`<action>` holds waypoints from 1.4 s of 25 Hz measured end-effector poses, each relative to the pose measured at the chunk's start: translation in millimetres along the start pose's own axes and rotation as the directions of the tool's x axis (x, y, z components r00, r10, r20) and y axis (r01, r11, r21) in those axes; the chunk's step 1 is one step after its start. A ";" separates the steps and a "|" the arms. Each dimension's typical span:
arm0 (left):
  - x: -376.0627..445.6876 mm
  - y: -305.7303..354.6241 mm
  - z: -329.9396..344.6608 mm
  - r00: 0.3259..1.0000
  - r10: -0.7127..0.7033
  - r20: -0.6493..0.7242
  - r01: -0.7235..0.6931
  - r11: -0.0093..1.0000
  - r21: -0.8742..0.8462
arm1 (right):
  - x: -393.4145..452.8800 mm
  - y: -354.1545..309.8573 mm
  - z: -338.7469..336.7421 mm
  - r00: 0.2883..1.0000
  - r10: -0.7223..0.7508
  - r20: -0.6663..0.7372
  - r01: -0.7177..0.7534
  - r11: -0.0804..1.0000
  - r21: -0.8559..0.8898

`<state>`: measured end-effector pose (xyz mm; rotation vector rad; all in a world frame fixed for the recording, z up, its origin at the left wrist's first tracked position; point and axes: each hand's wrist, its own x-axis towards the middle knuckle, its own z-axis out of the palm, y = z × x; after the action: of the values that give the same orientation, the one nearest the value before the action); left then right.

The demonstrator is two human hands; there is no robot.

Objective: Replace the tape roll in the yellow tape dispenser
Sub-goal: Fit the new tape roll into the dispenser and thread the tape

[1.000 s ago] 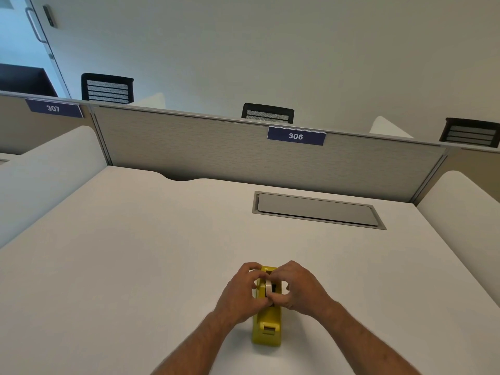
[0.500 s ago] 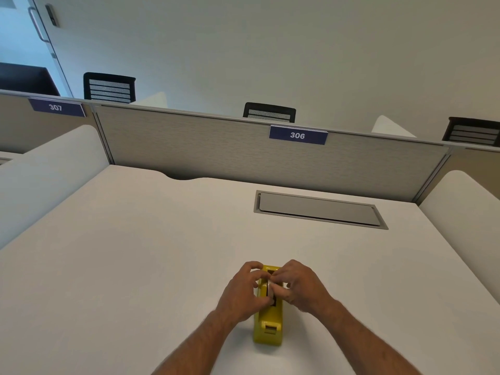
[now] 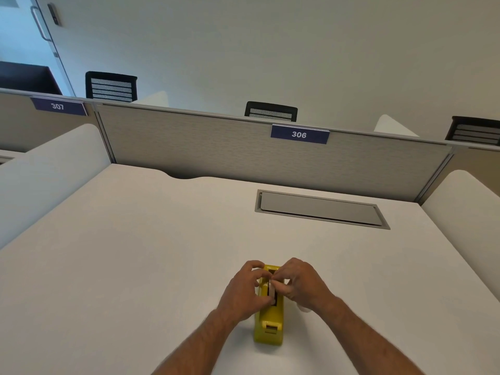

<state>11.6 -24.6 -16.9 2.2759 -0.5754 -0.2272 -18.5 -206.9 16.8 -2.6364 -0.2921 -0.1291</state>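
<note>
While the yellow tape dispenser [image 3: 268,324] stands near the desk's [image 3: 135,239] front edge, both hands [image 3: 244,290] [image 3: 300,284] curl around it, fingertips pinching the tape roll [image 3: 271,289] seated between them.

Tape roll [image 3: 271,289] sits lower than second ago, now sunk into slot of yellow tape dispenser [image 3: 268,324] (earlier it stood proud between fingertips). Right hand [image 3: 303,284] fingers flatten on roll top, pinch gone. Left hand [image 3: 243,290] curls tighter against dispenser side.
</note>
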 end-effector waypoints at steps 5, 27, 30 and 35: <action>1.0 -1.8 -0.7 1.000 0.007 0.009 -0.007 1.000 -0.008 | -0.9 -1.7 -1.8 1.000 -0.003 0.027 0.003 1.000 -0.002; 1.9 2.1 -2.4 1.000 -0.007 0.017 0.007 1.000 0.007 | -3.0 -0.6 -0.1 1.000 0.001 0.000 -0.001 1.000 0.029; 1.7 2.2 -2.6 1.000 -0.007 0.016 0.007 1.000 0.014 | -1.0 -1.5 -0.3 1.000 0.015 0.002 -0.015 1.000 0.022; 1.8 3.3 -3.3 1.000 -0.012 0.017 0.011 1.000 0.020 | 2.1 -1.8 -3.3 0.999 0.046 0.014 -0.047 0.998 0.033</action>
<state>13.1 -25.3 -12.3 2.2989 -0.5763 -0.2483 -17.0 -206.6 20.9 -2.6102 -0.2352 -0.0912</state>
